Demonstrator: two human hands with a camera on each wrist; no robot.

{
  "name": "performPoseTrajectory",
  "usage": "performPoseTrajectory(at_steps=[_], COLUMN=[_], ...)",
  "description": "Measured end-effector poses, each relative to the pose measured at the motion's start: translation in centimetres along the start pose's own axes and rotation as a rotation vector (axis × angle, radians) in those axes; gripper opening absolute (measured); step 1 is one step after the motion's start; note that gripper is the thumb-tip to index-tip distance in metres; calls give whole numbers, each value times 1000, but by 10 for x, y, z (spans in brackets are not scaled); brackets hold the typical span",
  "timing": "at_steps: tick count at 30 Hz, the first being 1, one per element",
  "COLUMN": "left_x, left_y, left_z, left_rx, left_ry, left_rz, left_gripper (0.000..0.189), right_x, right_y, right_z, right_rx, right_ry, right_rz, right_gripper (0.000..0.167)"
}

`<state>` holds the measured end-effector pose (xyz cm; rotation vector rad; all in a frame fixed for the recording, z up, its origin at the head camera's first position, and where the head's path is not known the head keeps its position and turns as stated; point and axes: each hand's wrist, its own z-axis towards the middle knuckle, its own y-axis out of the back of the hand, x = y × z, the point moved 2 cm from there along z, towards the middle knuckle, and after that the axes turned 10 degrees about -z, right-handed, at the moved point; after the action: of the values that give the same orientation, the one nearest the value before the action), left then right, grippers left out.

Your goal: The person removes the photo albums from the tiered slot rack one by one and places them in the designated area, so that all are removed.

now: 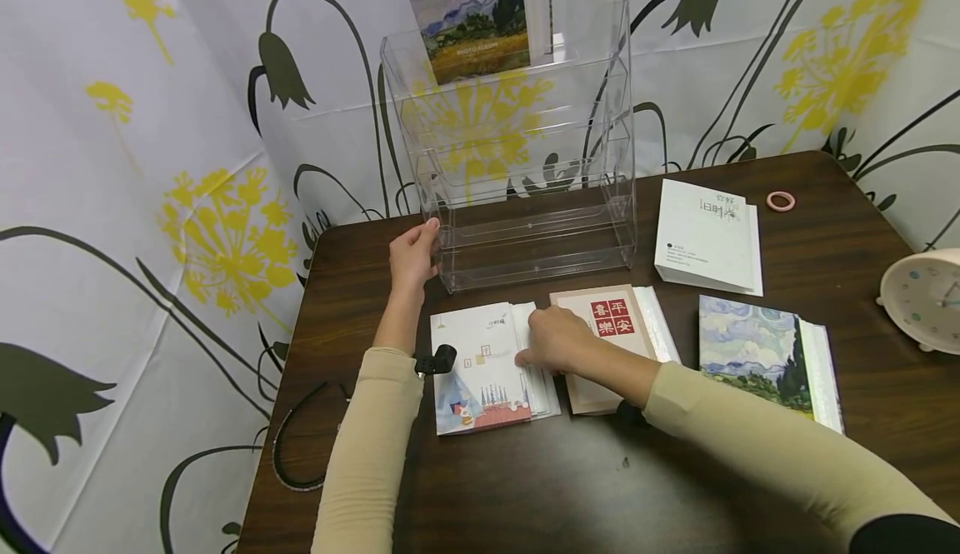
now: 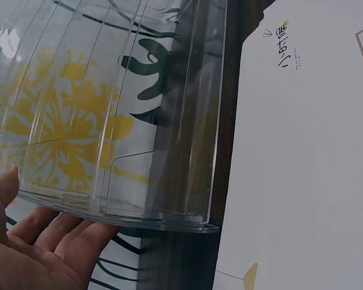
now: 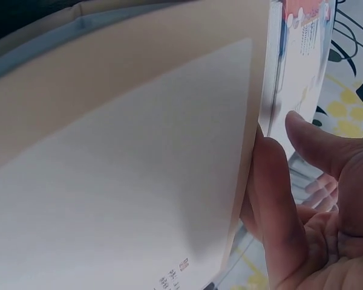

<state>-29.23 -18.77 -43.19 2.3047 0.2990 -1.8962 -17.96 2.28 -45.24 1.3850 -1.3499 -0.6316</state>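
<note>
A clear plastic tiered rack (image 1: 525, 271) stands at the back of the table. My left hand (image 1: 412, 258) is at its left side; in the left wrist view the thumb (image 2: 7, 184) lies over the side panel's edge and the fingers behind it. My right hand (image 1: 558, 339) is between two albums. Its fingers touch the left edge of the beige album (image 1: 592, 387) with red characters, also large in the right wrist view (image 3: 139, 163). The thumb (image 3: 305, 133) sticks out, apart from the fingers, toward the white illustrated album (image 1: 480, 371).
A landscape-painting photo album (image 1: 480, 29) sits in the rack's top tier. To the right lie a white album (image 1: 697, 233), another painted album (image 1: 750, 350), a pink ring (image 1: 781, 201) and a round clock (image 1: 926, 300). A dark cord (image 1: 277, 454) lies at the left edge.
</note>
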Motion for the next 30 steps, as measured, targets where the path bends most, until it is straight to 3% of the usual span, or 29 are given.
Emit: performPoseTrajectory(at_steps=[7, 10, 13, 17, 25, 30], left_x=[1, 1, 1, 2, 1, 1], left_y=[0, 0, 0, 0, -1, 0], left_z=[0, 0, 0, 1, 0, 1], left_rx=[-3, -2, -3, -5, 0, -2], left_ry=[-5, -9, -11, -11, -19, -19], left_rz=[-6, -3, 0, 5, 8, 3], left_gripper=[51, 52, 53, 55, 55, 54], right_x=[-4, -7, -11, -24, -65, -96], right_y=[2, 7, 16, 36, 79, 98], right_z=[-5, -6, -6, -6, -5, -1], right_rx=[17, 8, 3, -36, -286, -587], right_ry=[21, 35, 57, 96, 53, -28], right_rz=[93, 142, 180, 220, 266, 276], right_gripper=[36, 47, 57, 53, 42, 30])
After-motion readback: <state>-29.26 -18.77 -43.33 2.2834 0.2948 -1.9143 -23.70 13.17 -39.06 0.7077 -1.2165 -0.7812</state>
